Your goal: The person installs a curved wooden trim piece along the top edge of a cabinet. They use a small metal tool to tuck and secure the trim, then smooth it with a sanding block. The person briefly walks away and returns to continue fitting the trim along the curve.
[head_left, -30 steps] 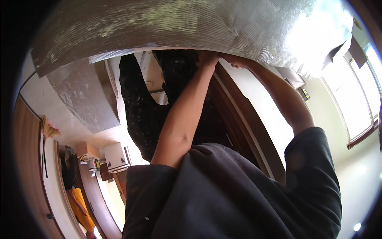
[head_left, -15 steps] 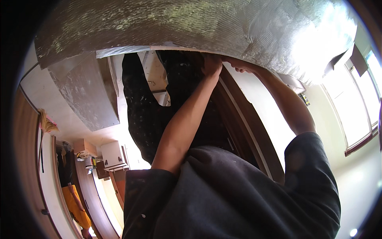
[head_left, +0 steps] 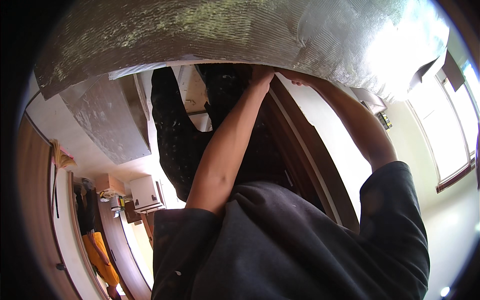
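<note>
A large grey-brown sheet (head_left: 200,35) with wavy ridged streaks and yellowish smears spans the top of the view. Both my hands are close together at its lower edge, in front of my dark trousers. My left hand (head_left: 261,76) reaches up to that edge, and the sheet hides its fingers. Just right of it, my right hand (head_left: 296,78) has its visible fingers curled in under the edge. Whatever it grips is out of sight behind the sheet.
A smeared grey panel (head_left: 107,122) leans at the left, near a broom (head_left: 61,156). A dark brown frame (head_left: 305,135) runs beside my legs. Farther off are a white cabinet (head_left: 145,192) and a person in an orange top (head_left: 101,257). A bright window (head_left: 442,125) is at the right.
My left forearm and hand have shifted slightly left. The sheet's left end sits a little lower and farther left. Both hands stay at its edge.
</note>
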Motion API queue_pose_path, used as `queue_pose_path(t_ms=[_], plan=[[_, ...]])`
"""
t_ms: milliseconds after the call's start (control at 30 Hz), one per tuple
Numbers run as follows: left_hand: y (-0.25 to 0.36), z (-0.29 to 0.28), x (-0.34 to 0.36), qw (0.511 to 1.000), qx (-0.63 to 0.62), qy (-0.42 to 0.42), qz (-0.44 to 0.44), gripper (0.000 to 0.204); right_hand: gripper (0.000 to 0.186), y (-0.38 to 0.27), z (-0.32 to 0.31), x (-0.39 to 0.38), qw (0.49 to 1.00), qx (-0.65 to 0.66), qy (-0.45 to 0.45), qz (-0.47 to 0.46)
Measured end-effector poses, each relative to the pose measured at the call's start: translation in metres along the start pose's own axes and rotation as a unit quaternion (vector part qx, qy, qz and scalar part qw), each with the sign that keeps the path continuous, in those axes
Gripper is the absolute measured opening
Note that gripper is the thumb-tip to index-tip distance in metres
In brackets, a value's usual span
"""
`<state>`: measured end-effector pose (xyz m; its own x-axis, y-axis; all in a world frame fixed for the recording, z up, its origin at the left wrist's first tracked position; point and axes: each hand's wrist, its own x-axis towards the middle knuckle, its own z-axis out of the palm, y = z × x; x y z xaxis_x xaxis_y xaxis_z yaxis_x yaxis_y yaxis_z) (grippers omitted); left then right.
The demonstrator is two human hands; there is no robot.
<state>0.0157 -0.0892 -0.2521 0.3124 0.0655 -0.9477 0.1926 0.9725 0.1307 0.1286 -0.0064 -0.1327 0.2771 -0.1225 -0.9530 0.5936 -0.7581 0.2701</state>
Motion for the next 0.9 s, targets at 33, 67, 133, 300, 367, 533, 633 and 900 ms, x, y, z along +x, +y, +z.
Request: queue_pose_path(t_ms=[33, 67, 133, 300, 367, 533, 633, 900], plan=[[-0.002, 0.0, 0.002, 1.0, 0.005, -0.001, 0.006, 0.063, 0.051, 0.008, 0.005, 0.009, 1.0, 0.012, 0.015, -0.004], [-0.003, 0.001, 0.005, 1.0, 0.011, -0.002, 0.011, 0.064, 0.051, 0.014, 0.008, 0.017, 0.999, 0.031, 0.021, -0.019], [-0.004, 0.002, 0.008, 1.0, 0.024, 0.0, 0.019, 0.065, 0.048, 0.023, 0.004, 0.033, 0.995, 0.101, -0.002, -0.026], [0.007, 0.001, -0.004, 0.989, 0.127, 0.026, 0.077, 0.07, 0.045, 0.02, 0.002, 0.028, 0.999, -0.032, -0.017, 0.006], [0.012, -0.003, -0.017, 0.988, 0.116, 0.019, 0.099, 0.071, 0.055, 0.018, 0.0, 0.014, 0.995, -0.053, -0.002, -0.079], [0.013, -0.008, -0.032, 0.993, 0.101, -0.01, -0.067, 0.07, 0.043, 0.002, 0.003, -0.002, 0.991, 0.094, -0.098, 0.008], [0.006, -0.002, -0.021, 0.994, 0.087, 0.038, -0.048, 0.069, 0.045, -0.009, -0.001, -0.003, 0.998, 0.044, -0.042, -0.035], [-0.015, 0.006, 0.002, 0.997, -0.066, 0.032, 0.008, 0.065, 0.042, 0.003, 0.014, 0.014, 0.996, -0.056, 0.034, -0.058]])
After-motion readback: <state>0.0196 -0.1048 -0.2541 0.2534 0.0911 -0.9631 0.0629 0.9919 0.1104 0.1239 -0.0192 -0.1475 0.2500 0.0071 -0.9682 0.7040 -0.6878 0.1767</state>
